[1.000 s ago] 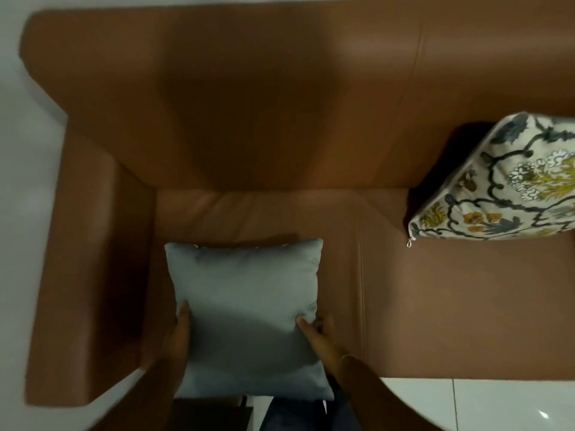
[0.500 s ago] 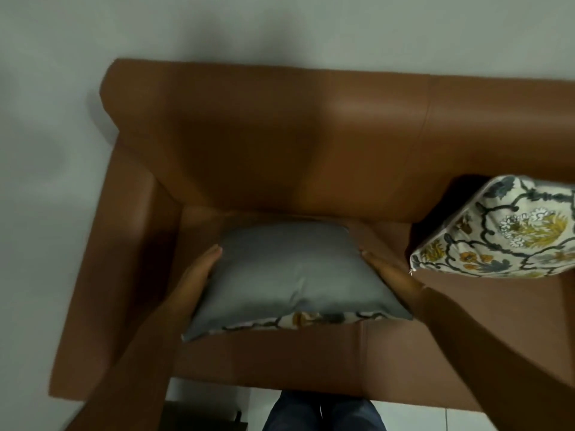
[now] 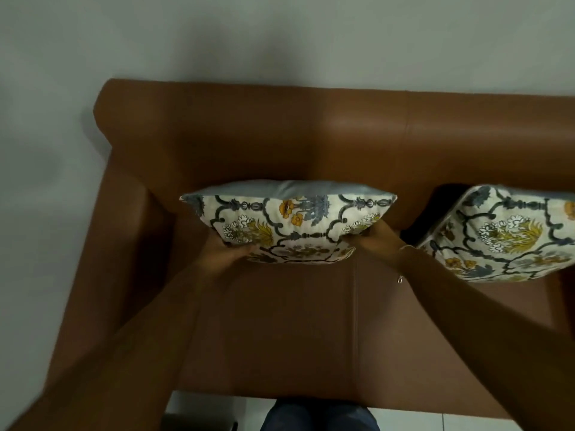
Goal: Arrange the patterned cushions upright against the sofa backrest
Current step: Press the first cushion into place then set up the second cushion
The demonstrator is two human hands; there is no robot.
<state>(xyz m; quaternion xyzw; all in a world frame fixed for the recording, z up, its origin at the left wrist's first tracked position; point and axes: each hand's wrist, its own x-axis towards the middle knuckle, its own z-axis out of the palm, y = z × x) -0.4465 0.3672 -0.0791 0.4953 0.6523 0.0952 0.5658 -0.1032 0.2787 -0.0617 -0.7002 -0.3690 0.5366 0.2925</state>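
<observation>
1. Floral-print cushion (image 3: 289,225) held at the back of the sofa seat, patterned face toward camera, grey back panel showing along its top edge, touching or just beside the backrest (image 3: 280,141).
2. Cushion roughly upright, leaning back a little.
3. Left hand (image 3: 225,255) closed on the cushion's lower left corner, fingers wrapped under the edge.
4. Right hand (image 3: 373,239) closed on the lower right corner, fingers mostly hidden behind the fabric; thin bracelet (image 3: 403,248) at the wrist.
5. Second floral cushion (image 3: 510,231) to the right, propped against the backrest, tilted, partly cut off by the frame edge.
6. Brown leather sofa (image 3: 295,331), left armrest (image 3: 102,259) visible, seat seam down the middle.
7. Pale wall (image 3: 280,35) behind; white floor tiles (image 3: 205,409) and dark trousers (image 3: 320,416) at the bottom.
</observation>
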